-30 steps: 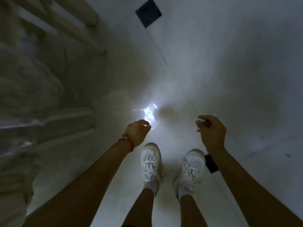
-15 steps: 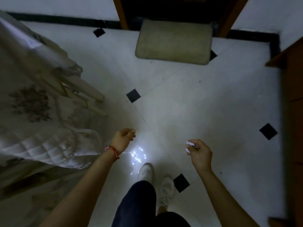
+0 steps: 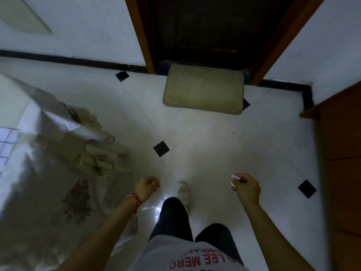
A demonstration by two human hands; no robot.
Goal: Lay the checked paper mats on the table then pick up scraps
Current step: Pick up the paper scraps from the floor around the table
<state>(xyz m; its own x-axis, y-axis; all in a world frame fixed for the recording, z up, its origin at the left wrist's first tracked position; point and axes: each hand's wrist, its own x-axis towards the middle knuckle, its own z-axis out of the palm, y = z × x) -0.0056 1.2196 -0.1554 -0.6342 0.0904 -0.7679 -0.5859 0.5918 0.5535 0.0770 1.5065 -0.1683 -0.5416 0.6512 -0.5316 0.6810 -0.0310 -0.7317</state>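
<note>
1. Two hands hang over the white tiled floor [image 3: 244,137]. The right hand [image 3: 246,187] has its fingers curled in, pinching small crumpled white paper scraps [image 3: 233,180] at the fingertips; the left hand [image 3: 146,187], with a red beaded bracelet [image 3: 133,199] at the wrist, has loosely curled fingers and holds nothing.
2. Scraps in hand lie at the forward tip of the right fingers, towards the beige rectangular doormat [image 3: 204,89] at the dark doorway. They are too small and crumpled to give a long axis.
3. I judge the gathered scraps still need carrying off; the right hand alone bears them.
4. Blurred at the left edge is a floral cloth-covered table [image 3: 58,173]; the pale blue checked paper mat [image 3: 7,141] shows only as a sliver, cut off. Any further scraps on the floor cannot be made out.
</note>
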